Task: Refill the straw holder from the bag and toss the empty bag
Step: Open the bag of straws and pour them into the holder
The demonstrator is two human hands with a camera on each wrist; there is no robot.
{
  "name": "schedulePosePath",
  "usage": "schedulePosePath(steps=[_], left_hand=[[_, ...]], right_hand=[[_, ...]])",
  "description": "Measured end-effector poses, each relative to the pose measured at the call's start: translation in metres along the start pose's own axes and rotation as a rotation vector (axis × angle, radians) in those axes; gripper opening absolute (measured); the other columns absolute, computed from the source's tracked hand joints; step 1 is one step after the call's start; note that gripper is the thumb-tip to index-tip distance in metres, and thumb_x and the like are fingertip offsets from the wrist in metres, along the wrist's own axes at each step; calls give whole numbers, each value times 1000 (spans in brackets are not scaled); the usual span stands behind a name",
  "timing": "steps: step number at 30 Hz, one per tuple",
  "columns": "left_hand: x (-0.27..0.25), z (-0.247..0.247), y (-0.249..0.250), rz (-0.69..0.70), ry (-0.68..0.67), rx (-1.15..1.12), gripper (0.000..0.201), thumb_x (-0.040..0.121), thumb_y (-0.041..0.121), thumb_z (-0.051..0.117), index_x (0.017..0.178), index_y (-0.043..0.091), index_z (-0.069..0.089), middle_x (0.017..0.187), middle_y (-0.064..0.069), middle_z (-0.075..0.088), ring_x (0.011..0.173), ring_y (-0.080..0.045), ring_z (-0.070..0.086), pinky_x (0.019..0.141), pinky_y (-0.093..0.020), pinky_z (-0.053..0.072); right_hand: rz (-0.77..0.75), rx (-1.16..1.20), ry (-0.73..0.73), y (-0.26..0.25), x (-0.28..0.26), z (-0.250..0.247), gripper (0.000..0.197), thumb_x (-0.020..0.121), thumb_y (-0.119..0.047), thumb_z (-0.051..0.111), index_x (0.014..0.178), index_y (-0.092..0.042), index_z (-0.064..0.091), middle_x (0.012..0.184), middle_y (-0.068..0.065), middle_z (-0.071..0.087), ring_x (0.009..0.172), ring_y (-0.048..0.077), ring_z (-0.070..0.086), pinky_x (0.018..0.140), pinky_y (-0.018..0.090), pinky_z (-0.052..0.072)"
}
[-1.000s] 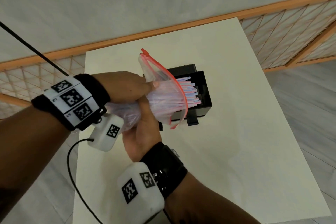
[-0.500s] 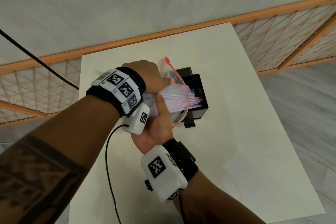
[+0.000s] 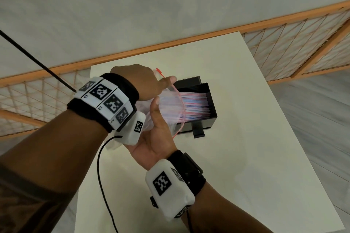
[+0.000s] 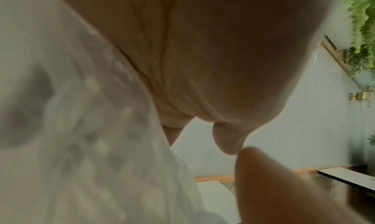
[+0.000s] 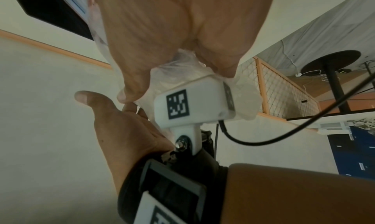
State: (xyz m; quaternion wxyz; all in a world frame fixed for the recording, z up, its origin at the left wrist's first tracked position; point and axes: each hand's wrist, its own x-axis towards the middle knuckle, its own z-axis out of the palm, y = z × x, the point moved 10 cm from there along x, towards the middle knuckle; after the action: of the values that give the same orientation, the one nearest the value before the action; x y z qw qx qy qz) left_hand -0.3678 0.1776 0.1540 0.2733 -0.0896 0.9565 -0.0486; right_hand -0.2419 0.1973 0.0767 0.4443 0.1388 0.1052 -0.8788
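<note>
The right hand (image 3: 151,138), palm up, cups a clear bag (image 3: 168,111) from below. Above it, the left hand (image 3: 144,85) grips the bag's top. Just beyond both, straws (image 3: 195,104) fill the black holder (image 3: 212,100).

Zip bag (image 3: 170,111): thin clear plastic film, crinkled, faintly glossy, with a red plastic zip strip at the mouth. Straws (image 3: 195,104): smooth, pink and blue, seemingly plastic. Straw holder (image 3: 212,117): black, smooth, slightly glossy walls, plastic by the look. Table (image 3: 246,157): matt cream top, smooth. Wrist straps (image 3: 191,168): black cloth; marker housings are matt white plastic. Screen frame (image 3: 208,38): orange wood.
</note>
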Motion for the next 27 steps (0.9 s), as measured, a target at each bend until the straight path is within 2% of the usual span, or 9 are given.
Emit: schedulePosePath(steps=[2, 5, 7, 9, 13, 18, 21, 24, 27], left_hand=[[-8, -3, -8, -12, 15, -2, 102, 79, 88, 4, 115, 14, 64, 116, -8, 67, 106, -28, 62, 100, -47, 46], [-23, -11, -19, -5, 32, -15, 101, 77, 88, -1, 91, 13, 65, 95, -6, 68, 88, -23, 62, 92, -42, 49], [-32, -16, -27, -17, 62, -11, 101, 81, 86, 0, 103, 14, 67, 107, -8, 69, 98, -24, 63, 87, -39, 45], [-40, -22, -37, -43, 101, 9, 99, 83, 85, 2, 122, 17, 64, 129, -6, 64, 115, -26, 59, 87, -38, 41], [-60, -30, -57, -65, 148, -5, 98, 79, 90, 5, 127, 25, 59, 140, -3, 58, 126, -27, 54, 91, -39, 42], [-96, -30, -93, -92, 236, -96, 78, 76, 91, 20, 100, 27, 58, 111, -1, 66, 100, -28, 59, 94, -47, 51], [-121, -12, -124, -138, 337, -184, 56, 87, 69, 46, 122, 28, 58, 124, -4, 67, 106, -30, 61, 92, -46, 51], [-144, 23, -156, -156, 474, -346, 28, 92, 51, 52, 114, 33, 57, 105, 1, 70, 85, -21, 57, 74, -39, 47], [-155, 93, -189, -199, 439, -675, 35, 94, 61, 45, 110, 34, 57, 94, 12, 69, 85, -22, 68, 76, -44, 55]], right_hand=[[24, -15, -21, 8, -1, 4, 71, 91, -68, 54, 125, -9, 74, 129, 16, 70, 116, 28, 69, 92, 40, 61], [55, -48, -27, 18, -5, 11, 67, 94, -69, 50, 111, -13, 82, 123, 15, 73, 117, 27, 67, 96, 41, 58], [83, -81, -29, 26, -7, 17, 66, 95, -69, 48, 105, -15, 84, 119, 12, 76, 116, 26, 68, 96, 40, 57], [98, -105, -26, 35, -9, 23, 65, 95, -68, 50, 117, -15, 79, 131, 13, 71, 130, 29, 62, 100, 40, 54], [129, -130, -101, 55, -15, 40, 64, 95, -67, 51, 123, -15, 75, 145, 7, 60, 135, 23, 57, 105, 37, 51], [144, -318, -83, 78, -20, 40, 86, 90, -67, 62, 150, -5, 51, 159, 20, 45, 151, 36, 38, 125, 49, 31], [150, -511, -32, 88, -25, 31, 88, 72, -66, 81, 140, -13, 62, 150, 12, 58, 144, 30, 50, 124, 47, 35], [184, -670, -30, 96, -29, 18, 60, 77, -50, 82, 128, -22, 70, 134, 0, 71, 113, 12, 69, 97, 27, 55], [168, -887, 36, 100, -28, -7, 54, 75, -48, 87, 118, -19, 74, 119, 3, 76, 102, 15, 71, 95, 40, 60]])
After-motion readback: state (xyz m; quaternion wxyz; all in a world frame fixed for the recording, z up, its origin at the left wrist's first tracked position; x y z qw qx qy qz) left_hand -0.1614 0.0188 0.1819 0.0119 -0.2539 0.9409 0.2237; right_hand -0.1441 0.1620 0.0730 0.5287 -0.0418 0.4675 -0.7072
